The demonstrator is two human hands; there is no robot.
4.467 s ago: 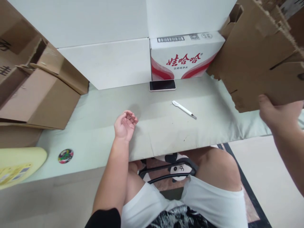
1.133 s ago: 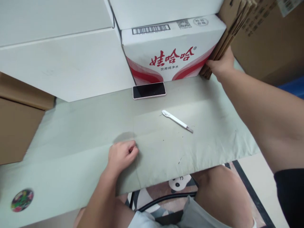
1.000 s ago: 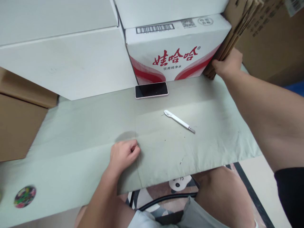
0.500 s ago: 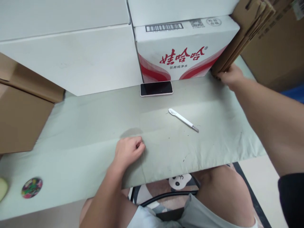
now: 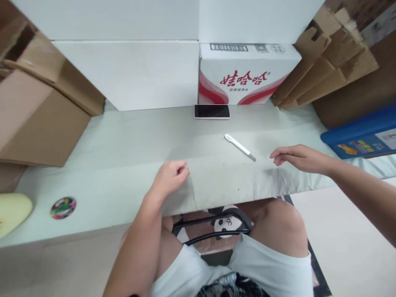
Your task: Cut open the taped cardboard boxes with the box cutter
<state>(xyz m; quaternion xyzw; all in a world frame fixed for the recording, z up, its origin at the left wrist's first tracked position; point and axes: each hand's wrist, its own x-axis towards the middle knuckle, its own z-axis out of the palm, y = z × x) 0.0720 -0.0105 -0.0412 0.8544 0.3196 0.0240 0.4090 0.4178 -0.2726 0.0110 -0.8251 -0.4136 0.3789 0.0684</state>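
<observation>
My left hand (image 5: 171,175) rests on the pale green tablecloth as a closed fist, with nothing showing between its fingers. My right hand (image 5: 295,157) hovers over the right part of the table, fingers stretched out together and empty. Between the hands, closer to the right one, a slim white-handled craft knife (image 5: 238,145) with a grey metal tip lies slantwise. Behind it a smartphone (image 5: 212,111) lies dark screen up against the foot of a white and red carton (image 5: 247,82).
Large white boxes (image 5: 139,74) wall off the back. Folded cardboard (image 5: 334,62) leans at the back right, beside a blue box (image 5: 361,134). On the left are brown cartons (image 5: 46,111), a round colourful sticker-like disc (image 5: 63,207) and a pale yellow object (image 5: 14,212).
My right hand has let go of the folded cardboard and come back toward me, fingers extended. The cardboard now leans further right. My left fist stays on the table; the camera view has shifted.
</observation>
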